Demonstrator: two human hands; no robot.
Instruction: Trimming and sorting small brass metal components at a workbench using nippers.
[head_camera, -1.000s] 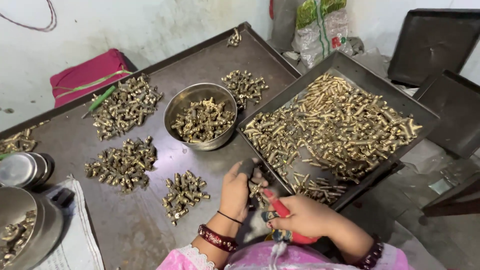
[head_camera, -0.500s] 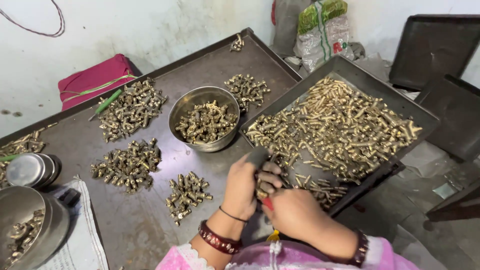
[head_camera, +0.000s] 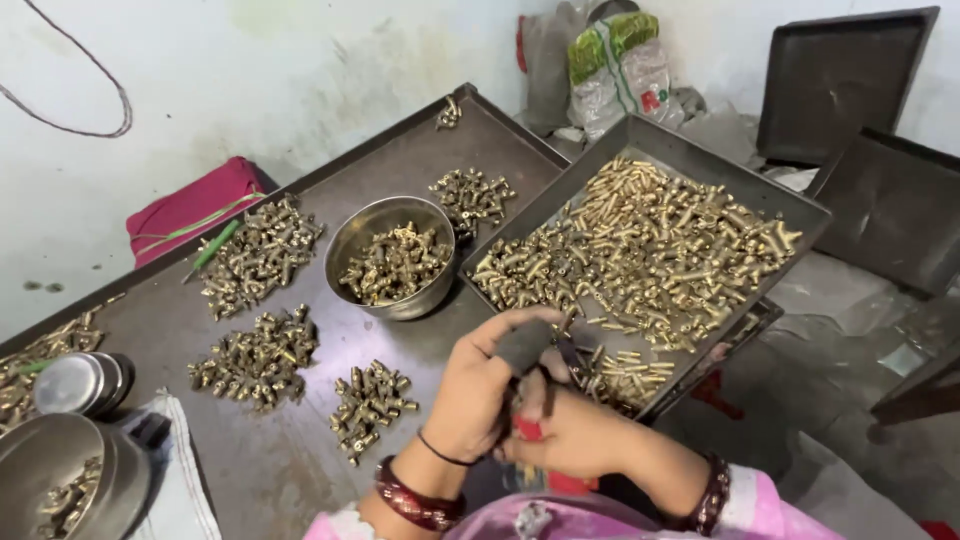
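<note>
My left hand (head_camera: 480, 395) and my right hand (head_camera: 575, 430) are pressed together at the near corner of a dark metal tray (head_camera: 655, 135) filled with several small brass parts (head_camera: 640, 250). The right hand is closed around a red-handled tool (head_camera: 530, 428). The left hand's fingers curl over the tool's tip, with a dark pad on the thumb; a small brass part may be between them, but I cannot tell. A steel bowl (head_camera: 395, 262) of brass parts stands just beyond my hands. A small pile of parts (head_camera: 368, 405) lies left of my left wrist.
Several more piles of brass parts (head_camera: 258, 250) lie on the dark worktable (head_camera: 300, 470). Steel bowls (head_camera: 70, 470) and a white cloth (head_camera: 185, 480) sit at the near left. A pink cloth (head_camera: 190, 205), sacks (head_camera: 615, 65) and empty dark trays (head_camera: 850, 80) stand behind.
Both hands have drawn closer together and slightly right along the tray's near corner. The left hand's fingers now cover the tool's tip.
</note>
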